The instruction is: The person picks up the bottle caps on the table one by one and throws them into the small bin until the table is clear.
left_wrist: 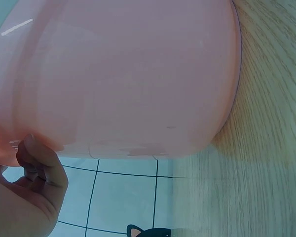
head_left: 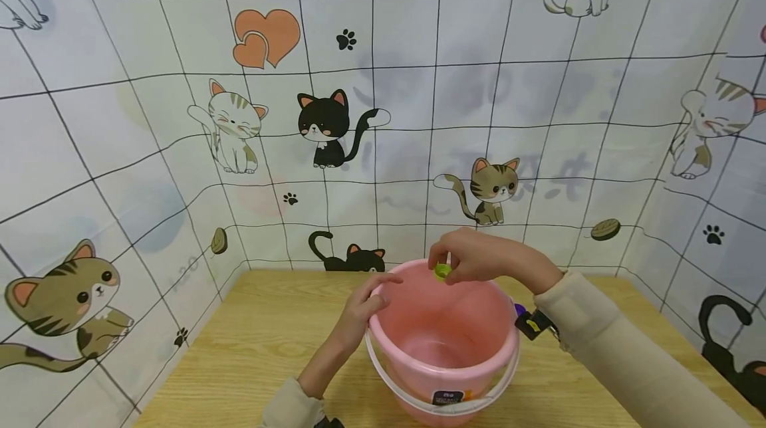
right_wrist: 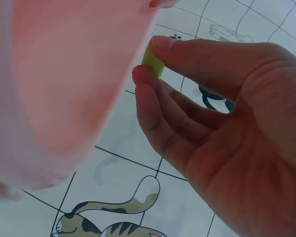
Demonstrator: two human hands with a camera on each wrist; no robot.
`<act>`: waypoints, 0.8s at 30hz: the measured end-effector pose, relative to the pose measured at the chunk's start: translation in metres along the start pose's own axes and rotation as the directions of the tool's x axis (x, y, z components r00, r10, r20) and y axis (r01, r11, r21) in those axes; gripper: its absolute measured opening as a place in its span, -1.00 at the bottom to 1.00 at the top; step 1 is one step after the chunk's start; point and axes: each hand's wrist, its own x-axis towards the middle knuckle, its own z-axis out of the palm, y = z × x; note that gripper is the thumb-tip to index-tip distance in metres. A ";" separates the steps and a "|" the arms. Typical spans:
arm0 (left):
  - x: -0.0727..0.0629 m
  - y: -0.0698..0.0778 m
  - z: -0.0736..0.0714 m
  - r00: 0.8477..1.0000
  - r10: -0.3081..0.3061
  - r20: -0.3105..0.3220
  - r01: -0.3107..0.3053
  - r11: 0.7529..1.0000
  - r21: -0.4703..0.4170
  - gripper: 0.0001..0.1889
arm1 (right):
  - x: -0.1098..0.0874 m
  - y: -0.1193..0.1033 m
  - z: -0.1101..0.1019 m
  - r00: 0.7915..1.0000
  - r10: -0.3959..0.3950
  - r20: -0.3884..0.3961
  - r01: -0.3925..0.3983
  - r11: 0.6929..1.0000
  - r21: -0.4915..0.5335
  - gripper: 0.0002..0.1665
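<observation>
A pink plastic bucket (head_left: 443, 321) stands upright on the wooden table, its white handle (head_left: 455, 408) hanging down at the near side. At the bucket's left rim, my left hand (head_left: 362, 312) grips the edge; its thumb and curled fingers show against the wall in the left wrist view. Above the far part of the rim, my right hand (head_left: 473, 256) pinches a small yellow-green bottle cap (head_left: 442, 271) between thumb and fingertips. The same cap (right_wrist: 153, 63) appears beside the pink wall in the right wrist view. The bucket's visible inside holds nothing.
Wood-grain table top (head_left: 287, 321) spreads around the bucket. A white cloth wall (head_left: 407, 149) with cat drawings and black grid lines stands behind and on both sides. Something purple (head_left: 519, 310) peeks out behind the bucket's right side, mostly hidden.
</observation>
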 end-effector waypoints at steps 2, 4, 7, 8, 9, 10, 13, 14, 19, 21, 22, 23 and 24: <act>0.000 0.000 0.000 1.000 -0.003 -0.005 0.003 1.000 0.003 -0.55 | 0.000 0.001 0.001 1.000 0.001 0.001 -0.001 1.000 -0.001 -0.70; 0.000 0.000 0.000 1.000 -0.004 -0.012 0.005 1.000 0.012 -0.55 | 0.000 0.002 0.002 1.000 0.003 0.006 -0.003 1.000 0.001 -0.68; 0.000 -0.001 0.000 1.000 0.003 -0.011 -0.003 1.000 0.021 -0.55 | -0.002 0.004 0.004 1.000 0.014 0.012 -0.014 1.000 0.007 -0.61; 0.000 -0.001 0.000 1.000 0.004 -0.012 -0.004 1.000 0.025 -0.55 | -0.003 0.004 0.004 1.000 0.018 0.012 -0.018 1.000 0.009 -0.59; 0.000 -0.001 0.000 1.000 0.004 -0.014 -0.003 1.000 0.031 -0.55 | -0.005 0.005 0.004 1.000 0.027 0.012 -0.027 0.999 0.019 -0.57; -0.001 -0.001 -0.001 1.000 0.005 -0.014 -0.004 0.999 0.034 -0.55 | -0.007 0.007 0.004 0.999 0.035 0.008 -0.035 0.999 0.028 -0.56; -0.002 0.000 -0.002 1.000 0.005 -0.013 -0.004 0.999 0.046 -0.54 | -0.017 0.013 0.004 0.998 0.040 -0.038 -0.038 0.998 0.046 -0.59; -0.003 0.000 -0.002 1.000 0.004 -0.012 -0.004 0.999 0.049 -0.54 | -0.020 0.016 0.004 0.997 0.040 -0.060 -0.037 0.998 0.049 -0.62; -0.003 0.003 -0.005 1.000 0.003 -0.002 -0.003 0.999 0.046 -0.50 | -0.042 0.032 0.009 0.981 0.035 -0.191 -0.023 0.997 0.067 -0.75; -0.003 0.002 -0.006 1.000 0.012 -0.006 -0.012 0.999 0.049 -0.49 | -0.052 0.040 0.013 0.971 0.064 -0.231 -0.042 0.994 0.097 -0.76; -0.003 0.003 -0.007 1.000 0.017 -0.009 -0.017 0.999 0.049 -0.49 | -0.057 0.044 0.016 0.965 0.084 -0.247 -0.057 0.992 0.114 -0.77; -0.002 0.003 -0.008 1.000 0.022 -0.012 -0.021 0.998 0.051 -0.48 | -0.062 0.048 0.019 0.960 0.101 -0.260 -0.068 0.989 0.132 -0.78; -0.002 0.003 -0.009 1.000 0.025 -0.017 -0.024 0.998 0.049 -0.48 | -0.067 0.053 0.024 0.956 0.123 -0.267 -0.084 0.985 0.154 -0.79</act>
